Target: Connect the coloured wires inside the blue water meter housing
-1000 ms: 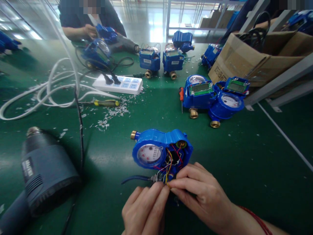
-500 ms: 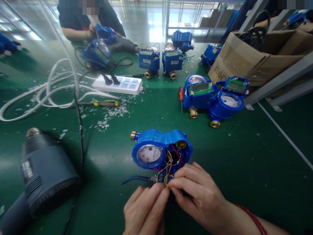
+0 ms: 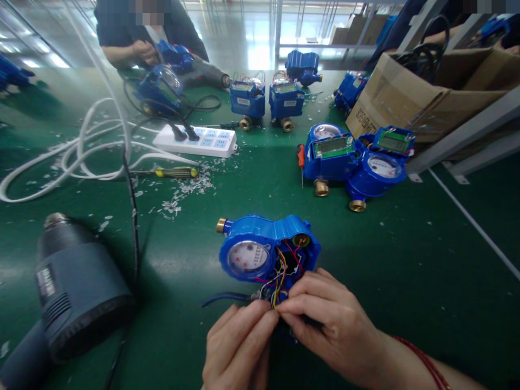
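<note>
A blue water meter [image 3: 260, 246] lies open on the green table in front of me, its dial on the left and a cavity of coloured wires [image 3: 284, 271] on the right. My left hand [image 3: 238, 346] and my right hand [image 3: 333, 325] meet at the meter's near edge, fingertips pinched together on the thin wires that trail out of the cavity. A dark blue cable [image 3: 225, 297] runs out to the left of my fingers. A red string circles my right wrist.
A grey heat gun [image 3: 69, 287] lies at the left with its black cord. Behind are a yellow screwdriver [image 3: 174, 171], a white power strip [image 3: 197, 140], white cable loops, several blue meters [image 3: 353, 157], a cardboard box [image 3: 426, 92]. Another person [image 3: 142, 38] works on a meter at the far edge.
My hands have shifted only slightly at the wires, still pinching them. The meter has not moved. The person at the far side has moved their hands a little.
</note>
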Demonstrator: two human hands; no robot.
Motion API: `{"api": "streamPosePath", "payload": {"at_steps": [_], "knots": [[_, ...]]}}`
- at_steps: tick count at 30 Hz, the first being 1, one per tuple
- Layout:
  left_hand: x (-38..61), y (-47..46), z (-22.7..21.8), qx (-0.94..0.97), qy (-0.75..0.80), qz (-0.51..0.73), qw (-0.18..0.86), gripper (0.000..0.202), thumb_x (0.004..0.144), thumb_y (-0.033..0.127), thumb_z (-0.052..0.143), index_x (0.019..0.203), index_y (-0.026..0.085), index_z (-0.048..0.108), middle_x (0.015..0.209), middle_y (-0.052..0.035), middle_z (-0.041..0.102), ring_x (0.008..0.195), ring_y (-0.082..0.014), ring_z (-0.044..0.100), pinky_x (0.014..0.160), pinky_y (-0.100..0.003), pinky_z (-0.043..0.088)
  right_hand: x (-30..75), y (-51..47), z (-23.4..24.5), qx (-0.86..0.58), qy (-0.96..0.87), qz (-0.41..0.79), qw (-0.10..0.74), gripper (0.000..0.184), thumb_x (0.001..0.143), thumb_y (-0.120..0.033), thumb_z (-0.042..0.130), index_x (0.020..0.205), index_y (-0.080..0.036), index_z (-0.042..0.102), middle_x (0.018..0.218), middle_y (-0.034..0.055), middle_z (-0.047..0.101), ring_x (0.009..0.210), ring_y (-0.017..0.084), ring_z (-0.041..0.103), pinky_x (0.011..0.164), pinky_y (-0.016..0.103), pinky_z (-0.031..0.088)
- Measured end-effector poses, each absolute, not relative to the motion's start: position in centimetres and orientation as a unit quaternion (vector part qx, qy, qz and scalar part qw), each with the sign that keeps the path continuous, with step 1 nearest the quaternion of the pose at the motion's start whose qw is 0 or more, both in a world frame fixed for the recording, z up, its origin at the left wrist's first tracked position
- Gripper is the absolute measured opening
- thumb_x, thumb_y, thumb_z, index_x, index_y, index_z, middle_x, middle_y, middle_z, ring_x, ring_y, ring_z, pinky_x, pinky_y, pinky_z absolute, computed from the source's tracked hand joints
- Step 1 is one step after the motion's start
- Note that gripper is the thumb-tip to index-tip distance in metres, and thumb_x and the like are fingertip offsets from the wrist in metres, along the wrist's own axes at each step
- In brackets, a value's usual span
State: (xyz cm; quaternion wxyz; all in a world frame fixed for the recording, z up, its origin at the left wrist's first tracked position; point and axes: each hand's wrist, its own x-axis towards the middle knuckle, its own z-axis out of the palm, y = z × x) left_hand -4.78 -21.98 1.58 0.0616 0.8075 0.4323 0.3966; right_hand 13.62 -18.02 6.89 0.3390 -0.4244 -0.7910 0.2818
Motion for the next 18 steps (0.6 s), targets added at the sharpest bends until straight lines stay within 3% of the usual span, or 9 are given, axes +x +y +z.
{"api": "streamPosePath", "payload": {"at_steps": [7, 12, 18], "knots": [[-4.7, -21.3, 2.2, 0.798, 0.428, 0.407, 0.118, 0.026, 0.077, 0.003, 0.058, 0.099, 0.015, 0.062, 0.098, -0.0065, 0.062, 0.088, -0.0132, 0.061, 0.077, -0.023, 0.051, 13.2, -18.1, 6.5, -0.422, -0.793, 0.259, 0.355, 0.013, 0.081, -0.008, 0.054, 0.076, -0.015, 0.064, 0.069, 0.0011, 0.063, 0.064, 0.012, 0.055, 0.063, 0.027, 0.041], [-4.2, -20.7, 3.2, 0.764, 0.438, 0.438, 0.181, 0.022, 0.075, -0.001, 0.057, 0.090, 0.013, 0.062, 0.092, -0.0060, 0.059, 0.083, -0.0114, 0.059, 0.070, -0.019, 0.051, 13.5, -18.2, 6.6, -0.422, -0.778, 0.291, 0.362, 0.010, 0.083, -0.013, 0.056, 0.083, -0.017, 0.066, 0.072, 0.0003, 0.065, 0.065, 0.011, 0.057, 0.063, 0.025, 0.042], [-4.5, -20.8, 2.7, 0.774, 0.432, 0.431, 0.170, 0.024, 0.075, -0.001, 0.057, 0.094, 0.014, 0.062, 0.095, -0.0065, 0.059, 0.086, -0.0125, 0.059, 0.074, -0.020, 0.051, 13.4, -18.0, 6.7, -0.422, -0.776, 0.287, 0.370, 0.009, 0.080, -0.011, 0.059, 0.078, -0.015, 0.067, 0.069, 0.0018, 0.066, 0.063, 0.011, 0.057, 0.062, 0.025, 0.043]]}}
